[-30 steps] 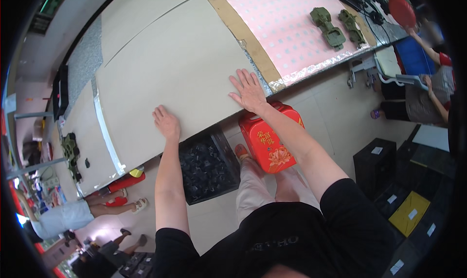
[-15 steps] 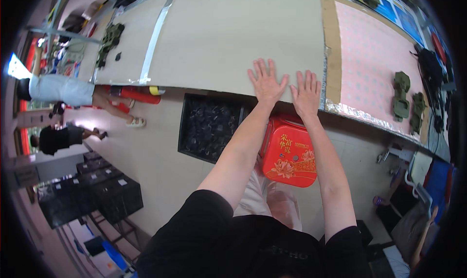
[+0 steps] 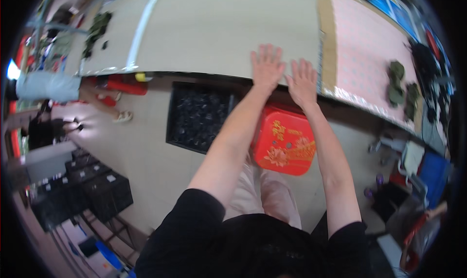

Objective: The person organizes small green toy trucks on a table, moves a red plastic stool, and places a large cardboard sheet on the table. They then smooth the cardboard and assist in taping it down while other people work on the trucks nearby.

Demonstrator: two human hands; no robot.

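Observation:
My left hand [image 3: 267, 69] lies flat on the pale worktop [image 3: 219, 29], palm down near its front edge, fingers stretched out. Just to its right, my right hand [image 3: 302, 83] rests the same way, fingers spread, holding nothing. Below the table edge, between my forearms, is a red stool [image 3: 286, 142] with a gold flower pattern on its square top. Left of the stool, a black crate [image 3: 170, 124] full of small dark parts [image 3: 198, 115] stands on the floor, partly hidden by my left forearm.
On the right, a pink dotted sheet [image 3: 365, 49] carries olive-green parts [image 3: 396, 83]. More green parts [image 3: 97, 32] lie at the far left of the worktop. Black boxes [image 3: 104, 190] are stacked at the lower left. Two people stand at the left; another is at the lower right.
The whole view has shifted, so table, stool and crate appear slightly up and left. Both hands remain flat on the worktop; my left fingers sit closer together.

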